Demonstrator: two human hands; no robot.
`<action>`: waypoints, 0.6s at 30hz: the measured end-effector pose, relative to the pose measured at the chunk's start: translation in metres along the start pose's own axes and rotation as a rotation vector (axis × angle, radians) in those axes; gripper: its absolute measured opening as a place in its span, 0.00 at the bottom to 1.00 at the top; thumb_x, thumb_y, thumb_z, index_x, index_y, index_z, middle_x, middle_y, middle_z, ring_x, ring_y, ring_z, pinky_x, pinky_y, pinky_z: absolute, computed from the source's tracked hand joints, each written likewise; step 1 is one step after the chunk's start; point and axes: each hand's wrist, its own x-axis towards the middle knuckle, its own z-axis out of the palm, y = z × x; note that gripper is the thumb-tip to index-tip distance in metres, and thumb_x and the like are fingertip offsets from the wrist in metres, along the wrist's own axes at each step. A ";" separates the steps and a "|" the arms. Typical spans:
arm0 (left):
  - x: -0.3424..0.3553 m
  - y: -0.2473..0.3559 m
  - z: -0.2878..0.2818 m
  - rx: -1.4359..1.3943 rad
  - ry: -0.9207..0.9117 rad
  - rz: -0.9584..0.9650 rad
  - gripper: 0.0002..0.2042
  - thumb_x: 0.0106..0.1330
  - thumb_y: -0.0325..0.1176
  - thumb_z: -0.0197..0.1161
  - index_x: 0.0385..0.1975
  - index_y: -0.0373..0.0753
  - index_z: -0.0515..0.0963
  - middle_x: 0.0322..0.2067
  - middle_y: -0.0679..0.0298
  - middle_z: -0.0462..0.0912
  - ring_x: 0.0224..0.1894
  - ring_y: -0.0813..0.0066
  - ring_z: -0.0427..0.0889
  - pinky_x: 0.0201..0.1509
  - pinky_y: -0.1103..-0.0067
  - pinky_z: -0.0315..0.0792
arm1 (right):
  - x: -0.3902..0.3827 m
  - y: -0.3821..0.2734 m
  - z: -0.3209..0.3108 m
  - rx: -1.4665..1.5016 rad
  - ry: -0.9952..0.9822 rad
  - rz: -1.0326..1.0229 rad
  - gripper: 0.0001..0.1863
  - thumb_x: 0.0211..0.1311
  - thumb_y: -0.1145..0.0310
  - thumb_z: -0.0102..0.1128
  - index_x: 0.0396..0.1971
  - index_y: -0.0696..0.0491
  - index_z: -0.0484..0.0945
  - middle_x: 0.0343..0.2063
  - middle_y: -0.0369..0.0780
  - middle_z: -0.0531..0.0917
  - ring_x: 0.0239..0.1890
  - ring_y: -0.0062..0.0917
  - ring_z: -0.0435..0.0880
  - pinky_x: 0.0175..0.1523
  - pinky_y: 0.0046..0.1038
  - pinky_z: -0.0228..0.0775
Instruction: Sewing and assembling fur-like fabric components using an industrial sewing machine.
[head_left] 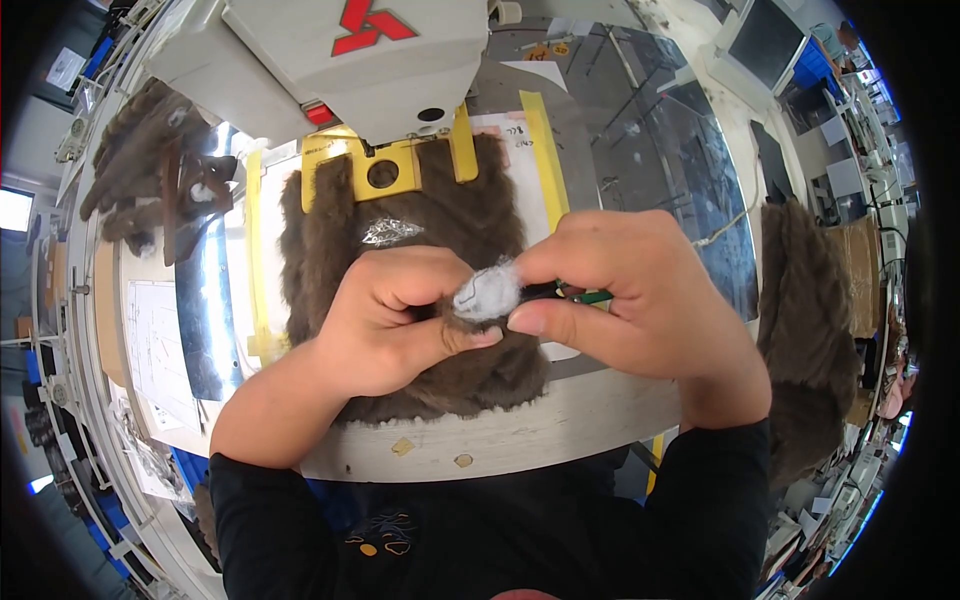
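My left hand (390, 325) pinches a small piece of brown fur with a pale grey-white tuft (485, 292) on it. Facing it, my right hand (630, 300) grips a dark tool with green on it (590, 297), its exact kind hidden by the fingers, and its fingertips meet the tuft. Beneath both hands lies a large brown fur piece (470, 390) on a white board with yellow tape. A crumpled silvery patch (390, 232) shows on the fur above my left hand, and a yellow plate (330, 185) rests over the fur's top part.
A large white machine (265, 60) stands over the table (400, 450) at the back. More brown fur pieces sit at far left (135, 150) and far right (810, 350). A monitor (755, 45) is at the back right, with paper sheets (160, 360) on the left.
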 end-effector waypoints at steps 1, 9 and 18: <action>0.000 0.000 0.000 0.004 -0.010 0.007 0.10 0.59 0.28 0.78 0.31 0.33 0.82 0.25 0.64 0.78 0.27 0.73 0.75 0.32 0.76 0.67 | 0.000 0.000 0.000 0.003 -0.002 -0.015 0.08 0.63 0.59 0.70 0.35 0.48 0.86 0.24 0.37 0.82 0.29 0.35 0.82 0.32 0.34 0.71; -0.001 -0.002 -0.001 0.052 -0.024 0.015 0.10 0.58 0.28 0.79 0.30 0.33 0.82 0.24 0.63 0.78 0.27 0.73 0.75 0.31 0.76 0.67 | 0.000 -0.002 0.000 -0.034 -0.015 -0.007 0.09 0.63 0.59 0.70 0.35 0.48 0.86 0.24 0.37 0.82 0.29 0.35 0.82 0.32 0.34 0.71; -0.001 -0.003 0.000 0.067 -0.001 0.033 0.10 0.58 0.27 0.78 0.30 0.33 0.81 0.24 0.63 0.77 0.25 0.73 0.74 0.30 0.76 0.66 | -0.001 0.000 0.003 -0.067 -0.008 -0.032 0.09 0.63 0.59 0.70 0.34 0.49 0.85 0.23 0.36 0.80 0.28 0.34 0.82 0.30 0.34 0.70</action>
